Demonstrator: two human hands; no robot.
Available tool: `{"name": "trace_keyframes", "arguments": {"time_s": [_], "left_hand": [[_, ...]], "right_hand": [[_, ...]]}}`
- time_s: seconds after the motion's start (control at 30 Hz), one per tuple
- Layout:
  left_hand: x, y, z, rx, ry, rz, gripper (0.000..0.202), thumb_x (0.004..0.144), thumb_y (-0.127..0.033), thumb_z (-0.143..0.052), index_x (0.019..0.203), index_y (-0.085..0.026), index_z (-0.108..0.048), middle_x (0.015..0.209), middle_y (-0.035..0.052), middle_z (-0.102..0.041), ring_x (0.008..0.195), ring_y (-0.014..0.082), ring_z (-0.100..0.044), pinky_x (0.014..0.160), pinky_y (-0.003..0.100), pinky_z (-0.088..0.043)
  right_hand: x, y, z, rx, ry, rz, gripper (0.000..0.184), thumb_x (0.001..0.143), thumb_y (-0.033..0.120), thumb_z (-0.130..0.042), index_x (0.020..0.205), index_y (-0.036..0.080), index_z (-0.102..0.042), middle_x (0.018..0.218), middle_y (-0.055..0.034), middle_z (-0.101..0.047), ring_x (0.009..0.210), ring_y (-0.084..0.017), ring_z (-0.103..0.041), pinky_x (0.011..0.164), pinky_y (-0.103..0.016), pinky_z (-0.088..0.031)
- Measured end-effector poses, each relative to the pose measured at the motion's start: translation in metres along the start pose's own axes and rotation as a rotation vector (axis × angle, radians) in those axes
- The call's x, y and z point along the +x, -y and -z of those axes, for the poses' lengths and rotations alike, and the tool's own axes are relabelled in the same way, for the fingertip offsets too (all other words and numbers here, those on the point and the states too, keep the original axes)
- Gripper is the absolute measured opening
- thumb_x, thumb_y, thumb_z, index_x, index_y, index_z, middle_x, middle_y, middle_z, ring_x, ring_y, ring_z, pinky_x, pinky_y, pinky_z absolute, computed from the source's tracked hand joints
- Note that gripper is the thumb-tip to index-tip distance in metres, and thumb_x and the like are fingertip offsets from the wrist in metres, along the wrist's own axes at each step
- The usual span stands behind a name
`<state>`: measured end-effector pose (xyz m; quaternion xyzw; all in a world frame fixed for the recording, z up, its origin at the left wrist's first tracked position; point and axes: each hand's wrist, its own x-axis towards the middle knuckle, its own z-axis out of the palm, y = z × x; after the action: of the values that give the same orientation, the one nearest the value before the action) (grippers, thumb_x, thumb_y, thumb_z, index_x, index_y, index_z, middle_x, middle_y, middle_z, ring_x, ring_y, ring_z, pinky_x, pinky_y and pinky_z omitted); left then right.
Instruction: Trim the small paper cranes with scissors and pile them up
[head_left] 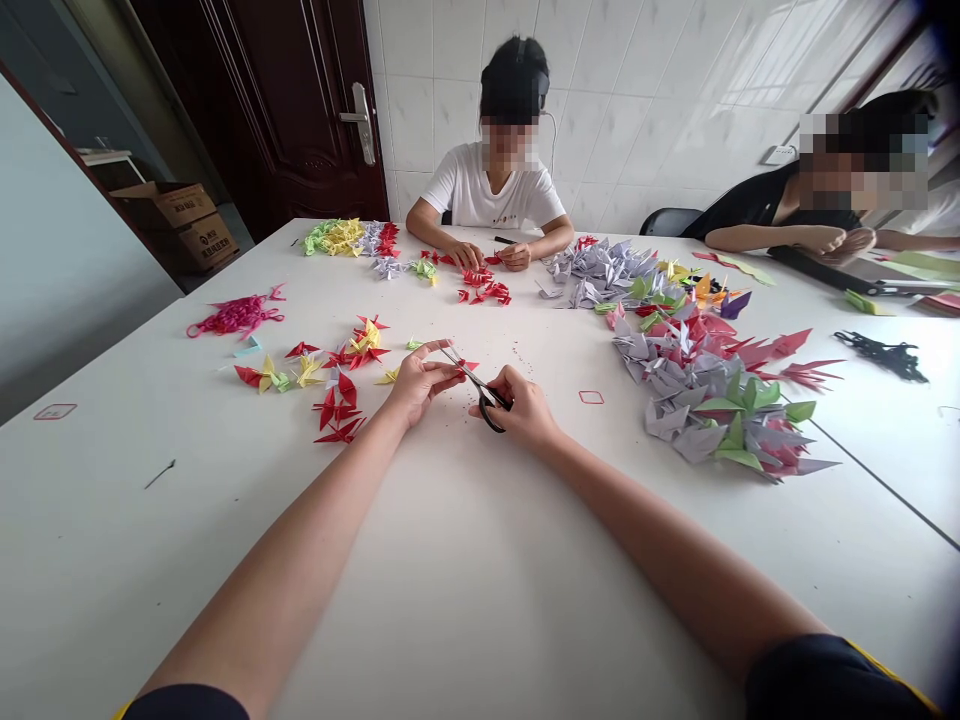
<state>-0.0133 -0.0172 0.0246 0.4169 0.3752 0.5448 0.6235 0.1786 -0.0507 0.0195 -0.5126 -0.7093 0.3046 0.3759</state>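
Note:
Black-handled scissors (493, 408) are in my right hand (529, 408), with fingers wrapped round the loops. Their slim metal blades point up and left, reaching my left hand (418, 386), and look slightly apart. Between the left fingertips is a small red piece of folded paper (466, 366), mostly hidden by fingers and blades. Red paper cranes (336, 412) lie just left of my left wrist, and a yellow and red cluster of cranes (365, 338) lies beyond them. Tiny scraps (517, 352) are scattered on the white table (465, 560) near the blades.
A large heap of paper cranes (694, 400) spreads along the right. Pink string (238, 313) lies at the left, black string (881, 355) at the far right. A person in white (491, 195) handles red cranes opposite; another person in black (757, 205) leans at the right.

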Motion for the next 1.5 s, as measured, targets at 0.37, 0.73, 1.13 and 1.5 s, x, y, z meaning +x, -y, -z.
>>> {"name": "trace_keyframes", "arguments": {"time_s": [0.37, 0.73, 1.13, 1.5], "left_hand": [[0.002, 0.002, 0.002, 0.002, 0.025, -0.008, 0.065, 0.065, -0.012, -0.08, 0.125, -0.015, -0.054, 0.083, 0.0068, -0.075, 0.076, 0.0167, -0.071, 0.088, 0.035, -0.056], [0.002, 0.001, 0.002, 0.006, 0.017, -0.007, 0.064, 0.065, -0.012, -0.079, 0.125, -0.016, -0.054, 0.083, 0.006, -0.075, 0.076, 0.0163, -0.071, 0.088, 0.035, -0.055], [0.009, 0.004, 0.01, -0.058, -0.151, -0.1, 0.052, 0.063, -0.019, -0.082, 0.11, -0.015, -0.06, 0.078, 0.004, -0.073, 0.074, 0.0147, -0.07, 0.081, 0.029, -0.053], [0.012, 0.006, 0.012, -0.135, -0.273, -0.188, 0.03, 0.063, -0.012, -0.075, 0.091, -0.016, -0.064, 0.079, 0.001, -0.066, 0.075, 0.0097, -0.064, 0.079, 0.026, -0.05]], "right_hand": [[0.0, 0.002, 0.0, 0.007, 0.001, -0.002, 0.036, 0.066, 0.042, -0.074, 0.078, 0.025, -0.044, 0.061, 0.0079, -0.051, 0.057, -0.013, -0.04, 0.055, -0.027, -0.03], [0.0, -0.001, -0.001, -0.003, 0.008, -0.005, 0.04, 0.067, 0.046, -0.075, 0.078, 0.026, -0.043, 0.061, 0.0082, -0.05, 0.057, -0.013, -0.038, 0.054, -0.027, -0.029], [0.002, -0.008, -0.001, 0.226, -0.051, 0.023, 0.037, 0.069, 0.043, -0.078, 0.081, 0.025, -0.048, 0.065, 0.0056, -0.054, 0.06, -0.014, -0.045, 0.056, -0.027, -0.034], [0.003, -0.013, -0.003, 0.315, 0.019, -0.056, 0.023, 0.063, 0.031, -0.075, 0.075, 0.021, -0.058, 0.066, 0.0012, -0.066, 0.058, -0.013, -0.049, 0.055, -0.027, -0.036]]}}
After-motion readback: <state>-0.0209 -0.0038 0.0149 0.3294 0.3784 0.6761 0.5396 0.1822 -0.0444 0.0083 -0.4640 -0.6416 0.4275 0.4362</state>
